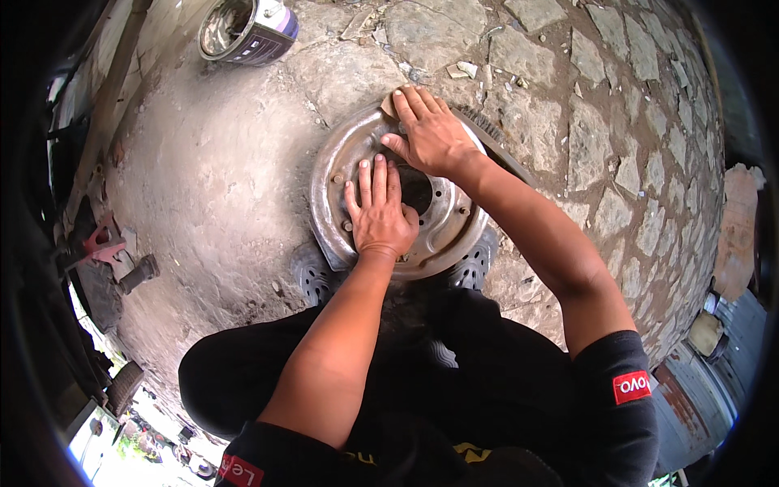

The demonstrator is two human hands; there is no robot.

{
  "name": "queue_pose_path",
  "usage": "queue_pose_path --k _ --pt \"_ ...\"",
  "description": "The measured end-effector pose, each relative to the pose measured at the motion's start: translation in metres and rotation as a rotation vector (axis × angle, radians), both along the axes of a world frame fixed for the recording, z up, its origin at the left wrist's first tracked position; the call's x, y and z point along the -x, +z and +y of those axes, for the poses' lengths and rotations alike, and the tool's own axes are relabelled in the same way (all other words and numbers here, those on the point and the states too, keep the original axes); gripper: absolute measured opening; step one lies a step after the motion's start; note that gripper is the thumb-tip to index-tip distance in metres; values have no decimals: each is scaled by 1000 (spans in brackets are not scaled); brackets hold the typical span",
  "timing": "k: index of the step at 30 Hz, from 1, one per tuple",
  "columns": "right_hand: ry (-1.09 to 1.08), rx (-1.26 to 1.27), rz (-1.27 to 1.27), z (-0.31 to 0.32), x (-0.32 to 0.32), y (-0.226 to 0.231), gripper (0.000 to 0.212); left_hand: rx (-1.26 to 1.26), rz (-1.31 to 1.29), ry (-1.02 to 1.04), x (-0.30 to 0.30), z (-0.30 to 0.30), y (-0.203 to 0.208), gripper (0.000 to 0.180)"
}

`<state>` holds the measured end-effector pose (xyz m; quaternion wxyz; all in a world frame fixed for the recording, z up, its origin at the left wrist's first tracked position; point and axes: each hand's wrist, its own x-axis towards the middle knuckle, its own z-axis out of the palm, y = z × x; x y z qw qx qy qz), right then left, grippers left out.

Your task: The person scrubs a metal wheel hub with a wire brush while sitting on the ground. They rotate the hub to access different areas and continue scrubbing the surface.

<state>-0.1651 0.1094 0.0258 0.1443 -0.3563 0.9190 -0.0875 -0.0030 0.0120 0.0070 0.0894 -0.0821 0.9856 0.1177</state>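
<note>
A round, worn metal wheel rim with a central hole and several bolt holes lies on the ground between my feet. My left hand rests flat on its face, left of the hole, fingers spread. My right hand lies over the far edge with its fingers stretched out. Under those fingertips a small brown piece, perhaps sandpaper, sticks out; most of it is hidden. Against the rim's far right side lies a wire brush with dark bristles, partly behind my right forearm.
A paint can stands at the far left on bare, dusty ground. Flat paving stones with dirt joints cover the right side. At the left edge are a red metal stand and a dark cylindrical part. My grey perforated shoes flank the rim.
</note>
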Motion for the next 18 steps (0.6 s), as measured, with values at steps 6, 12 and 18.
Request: queue_pose_path --k 6,12,18 --pt "-210 1 -66 62 -14 -6 80 -26 60 -16 5 3 -1 82" --pt "10 -77 62 17 -7 -7 81 -16 2 0 0 1 1 82" --pt "-226 -64 -223 49 9 2 85 -3 42 -11 4 0 -3 82"
